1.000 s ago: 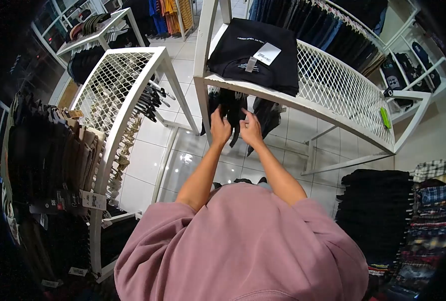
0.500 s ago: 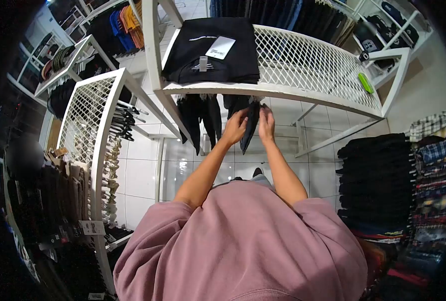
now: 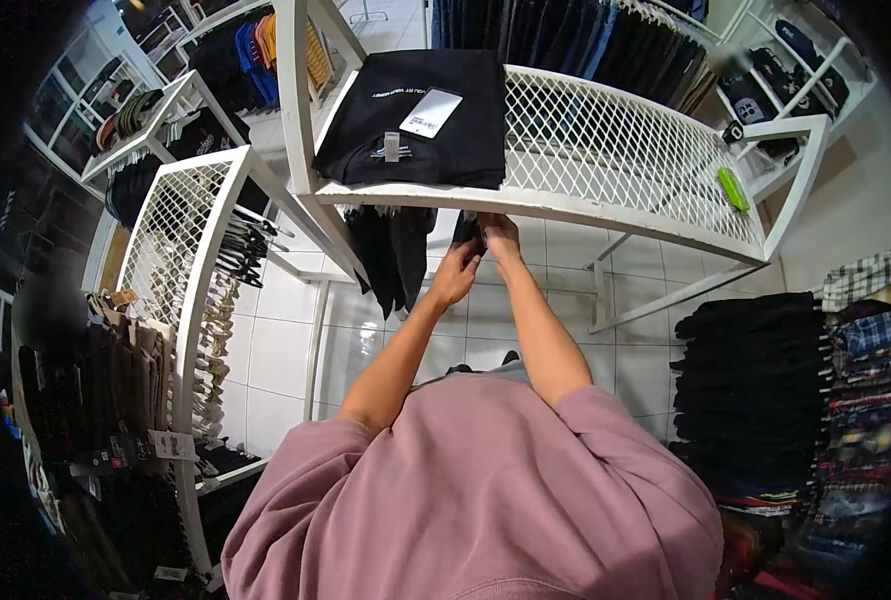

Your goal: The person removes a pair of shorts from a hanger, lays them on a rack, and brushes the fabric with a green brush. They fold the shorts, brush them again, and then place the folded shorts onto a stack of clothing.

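Below the front rail of a white mesh shelf (image 3: pixel 620 150), my left hand (image 3: pixel 455 275) and my right hand (image 3: pixel 502 240) are close together at a dark hanging garment (image 3: pixel 466 229). My left hand's fingers close on its lower part, while my right hand grips its right side, fingertips partly hidden. The garment's kind cannot be made out. Just left of my hands, more black garments (image 3: pixel 390 255) hang under the shelf. On top lies a folded black T-shirt (image 3: pixel 365 110) with a white tag (image 3: pixel 431 112) on it.
A bright green object (image 3: pixel 732 188) lies at the shelf's right end. Another white mesh rack (image 3: pixel 177 225) with hanging clothes stands at left. Dark clothes (image 3: pixel 745 390) and plaid shirts (image 3: pixel 870 330) hang at right. Jeans (image 3: pixel 525 30) hang behind the shelf.
Both hands have shifted slightly left and come closer together on the garment, and my right hand is higher against the shelf rail. Less of the garment shows below my hands.
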Demonstrator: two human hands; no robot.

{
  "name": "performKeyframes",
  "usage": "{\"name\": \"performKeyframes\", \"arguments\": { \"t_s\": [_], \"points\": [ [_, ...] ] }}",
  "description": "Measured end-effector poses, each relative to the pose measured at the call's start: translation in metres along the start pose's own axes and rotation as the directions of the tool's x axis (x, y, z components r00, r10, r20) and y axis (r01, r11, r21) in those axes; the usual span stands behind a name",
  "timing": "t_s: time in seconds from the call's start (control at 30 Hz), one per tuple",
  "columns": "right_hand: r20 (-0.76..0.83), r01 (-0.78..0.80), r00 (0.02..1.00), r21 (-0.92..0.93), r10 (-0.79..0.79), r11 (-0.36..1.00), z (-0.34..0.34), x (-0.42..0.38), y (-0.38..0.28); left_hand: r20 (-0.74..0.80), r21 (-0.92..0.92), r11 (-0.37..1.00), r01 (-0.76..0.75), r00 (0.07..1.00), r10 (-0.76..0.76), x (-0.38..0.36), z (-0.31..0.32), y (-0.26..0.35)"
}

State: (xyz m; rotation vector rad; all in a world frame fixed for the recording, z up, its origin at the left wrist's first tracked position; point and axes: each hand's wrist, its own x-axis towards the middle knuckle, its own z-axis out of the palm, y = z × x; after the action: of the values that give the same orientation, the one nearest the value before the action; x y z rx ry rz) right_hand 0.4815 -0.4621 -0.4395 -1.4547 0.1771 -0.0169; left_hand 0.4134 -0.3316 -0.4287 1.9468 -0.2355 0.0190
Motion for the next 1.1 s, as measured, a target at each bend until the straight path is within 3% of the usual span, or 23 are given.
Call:
{"name": "performKeyframes", "arguments": {
  "t_s": [0.1, 0.17, 0.2, 0.27, 0.37, 0.5, 0.57, 0.67, 0.73, 0.87, 0.9, 0.93, 1.0, 1.07, 1.1],
  "points": [
    [0.017, 0.036, 0.999, 0.071, -0.037, 0.997, 0.003, 0.010, 0.007, 0.037, 0.045, 0.999, -0.003, 0.999, 0.001, 0.002, -0.004, -0.008],
    [0.055, -0.023, 0.998, 0.150, 0.015, 0.988, 0.000, 0.014, 0.003, 0.041, 0.180, 0.963, -0.200, 0.980, 0.196, 0.003, -0.004, -0.019],
    [0.089, -0.089, 0.993, 0.222, 0.071, 0.971, -0.002, 0.012, 0.001, 0.041, 0.186, 0.962, -0.201, 0.980, 0.197, 0.004, -0.004, -0.023],
    [0.088, -0.085, 0.994, 0.237, 0.066, 0.968, -0.003, 0.000, -0.014, 0.175, -0.097, 0.994, -0.047, 0.983, 0.063, 0.008, -0.004, -0.026],
    [0.100, -0.063, 0.995, 0.377, 0.026, 0.924, -0.008, 0.000, -0.013, 0.236, -0.103, 0.995, 0.005, 0.972, 0.020, 0.010, -0.006, -0.007],
    [0.162, -0.068, 0.987, 0.390, 0.005, 0.918, -0.026, 0.001, -0.011, 0.238, -0.161, 0.987, 0.006, 0.971, 0.033, 0.016, -0.002, -0.012],
    [0.163, 0.014, 0.984, 0.305, -0.067, 0.952, -0.036, 0.009, 0.008, 0.249, -0.201, 0.979, 0.019, 0.968, 0.032, 0.015, -0.001, -0.008],
    [0.109, 0.030, 0.993, 0.198, -0.052, 0.980, -0.042, -0.007, -0.012, 0.249, -0.316, 0.949, 0.026, 0.967, 0.056, 0.011, 0.006, -0.001],
    [0.118, 0.037, 0.991, 0.211, -0.063, 0.977, -0.044, -0.019, -0.019, 0.302, -0.377, 0.916, 0.136, 0.953, -0.017, 0.010, 0.011, 0.003],
    [0.133, 0.019, 0.990, 0.203, -0.047, 0.979, -0.055, -0.035, -0.017, 0.359, -0.305, 0.944, 0.127, 0.933, -0.010, 0.010, 0.014, 0.004],
    [0.130, 0.009, 0.991, 0.042, -0.015, 0.999, -0.062, -0.037, -0.010, 0.448, -0.343, 0.895, 0.284, 0.887, -0.110, 0.006, 0.006, 0.019],
    [0.121, 0.004, 0.993, 0.043, -0.009, 0.999, -0.065, -0.042, 0.000, 0.457, -0.342, 0.894, 0.290, 0.882, -0.111, 0.003, 0.010, 0.011],
    [-0.054, 0.019, 0.998, -0.193, -0.030, 0.981, -0.071, -0.058, 0.020, 0.483, -0.423, 0.888, 0.180, 0.874, 0.053, -0.003, 0.020, -0.003],
    [-0.148, 0.013, 0.987, -0.276, -0.055, 0.961, -0.071, -0.089, 0.011, 0.538, -0.474, 0.841, 0.261, 0.842, 0.043, -0.016, 0.028, 0.000],
    [-0.199, 0.036, 0.970, -0.444, -0.138, 0.895, -0.075, -0.098, 0.014, 0.576, -0.474, 0.828, 0.300, 0.816, 0.035, -0.021, 0.030, 0.004]
  ]
}}
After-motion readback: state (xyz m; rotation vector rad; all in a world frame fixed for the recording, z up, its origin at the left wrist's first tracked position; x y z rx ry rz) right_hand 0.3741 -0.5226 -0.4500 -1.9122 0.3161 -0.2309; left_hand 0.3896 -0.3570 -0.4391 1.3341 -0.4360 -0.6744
